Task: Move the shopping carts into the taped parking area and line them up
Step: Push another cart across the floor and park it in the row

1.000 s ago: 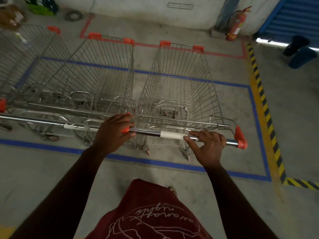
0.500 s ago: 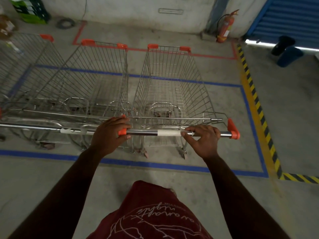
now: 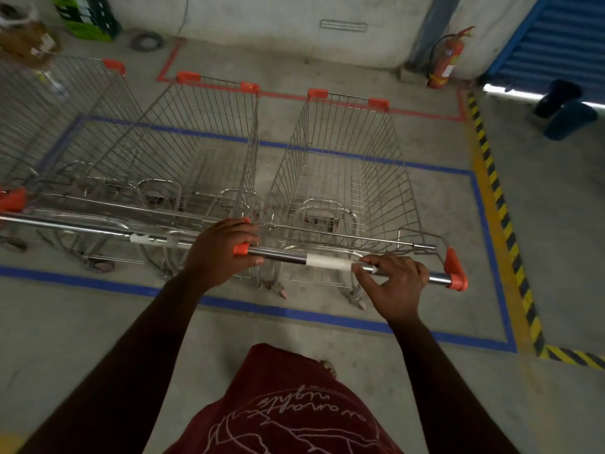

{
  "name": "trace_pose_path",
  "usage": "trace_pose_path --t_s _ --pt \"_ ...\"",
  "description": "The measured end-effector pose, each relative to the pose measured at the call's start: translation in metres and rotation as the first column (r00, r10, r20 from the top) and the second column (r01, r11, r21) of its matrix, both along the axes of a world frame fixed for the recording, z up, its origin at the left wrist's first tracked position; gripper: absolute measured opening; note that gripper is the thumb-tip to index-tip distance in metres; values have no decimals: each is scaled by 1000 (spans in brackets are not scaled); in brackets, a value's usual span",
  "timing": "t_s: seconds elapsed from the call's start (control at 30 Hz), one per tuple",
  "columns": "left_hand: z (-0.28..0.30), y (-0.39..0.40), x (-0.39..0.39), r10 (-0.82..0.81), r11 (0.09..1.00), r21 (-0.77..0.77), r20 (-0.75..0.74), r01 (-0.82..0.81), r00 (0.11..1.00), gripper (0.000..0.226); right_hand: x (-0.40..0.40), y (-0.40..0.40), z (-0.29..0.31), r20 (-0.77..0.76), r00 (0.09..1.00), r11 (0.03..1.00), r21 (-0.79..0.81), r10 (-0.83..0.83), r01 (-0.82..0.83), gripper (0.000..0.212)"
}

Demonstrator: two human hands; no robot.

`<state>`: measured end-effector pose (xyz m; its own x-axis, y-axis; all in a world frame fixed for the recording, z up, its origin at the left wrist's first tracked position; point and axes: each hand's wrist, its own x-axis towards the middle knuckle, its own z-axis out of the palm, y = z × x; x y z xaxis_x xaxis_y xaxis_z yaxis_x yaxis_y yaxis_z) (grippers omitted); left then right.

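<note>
Three wire shopping carts with orange corner caps stand side by side inside the blue taped rectangle point(image 3: 294, 312). The right cart point(image 3: 343, 165) is in front of me. Its steel handle point(image 3: 284, 257) has a white tape band. My left hand point(image 3: 222, 253) grips the handle's left end at the orange cap. My right hand point(image 3: 397, 283) holds the bar right of the white band, fingers curled over it and thumb stretched left. The middle cart point(image 3: 196, 142) stands close on the left, and the left cart point(image 3: 49, 109) runs off the frame's edge.
Red tape point(image 3: 425, 113) marks the floor behind the carts. A yellow-black hazard stripe point(image 3: 501, 204) runs along the right. A fire extinguisher point(image 3: 445, 60) stands by the back wall, beside a blue shutter point(image 3: 573, 37). A green crate point(image 3: 88, 14) sits at the back left.
Both hands stay on the right cart's handle. The cart's front has closed in slightly on the middle cart. My right thumb has loosened along the bar.
</note>
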<state>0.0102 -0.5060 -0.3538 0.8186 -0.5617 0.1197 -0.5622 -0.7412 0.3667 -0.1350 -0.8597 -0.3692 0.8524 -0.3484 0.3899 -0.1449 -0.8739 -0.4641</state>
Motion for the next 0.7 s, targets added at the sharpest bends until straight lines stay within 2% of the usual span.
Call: trace_pose_path --t_s 0.1,0.47,0.7 --pt "1 -1 1 -16 1000 21 2 16 1000 64 0 -4 3 1 1000 998 58 -2 2 27" --pt "-2 1 3 -38 998 58 -20 40 999 70 -7 -9 2 -7 1000 999 25 28 -28 22" --pt "-1 5 2 -44 998 37 -44 45 998 77 -15 -10 1 -33 995 995 -44 90 -91 36"
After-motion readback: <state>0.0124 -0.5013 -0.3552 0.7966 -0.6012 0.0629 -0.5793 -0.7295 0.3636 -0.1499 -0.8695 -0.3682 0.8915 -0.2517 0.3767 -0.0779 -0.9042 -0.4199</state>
